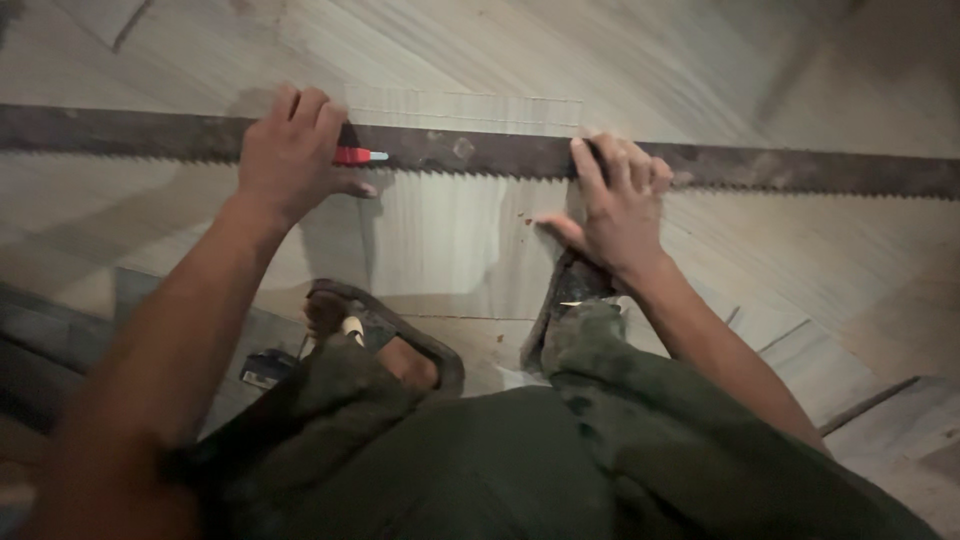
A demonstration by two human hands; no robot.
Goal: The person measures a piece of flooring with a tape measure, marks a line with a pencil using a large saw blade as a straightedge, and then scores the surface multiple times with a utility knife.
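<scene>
A long dark metal strip with a toothed lower edge lies flat across a pale veined stone slab, running from the left edge to the right edge of the view. My left hand presses down on the strip and holds a red marker whose tip points right along it. My right hand rests further right, fingers spread over the strip and thumb on the slab. A faint straight line is visible on the slab just above the strip.
I crouch over the slab in dark green trousers, both feet in sandals on the stone. A small dark object lies by my left foot. Other slab edges and joints show at the lower right.
</scene>
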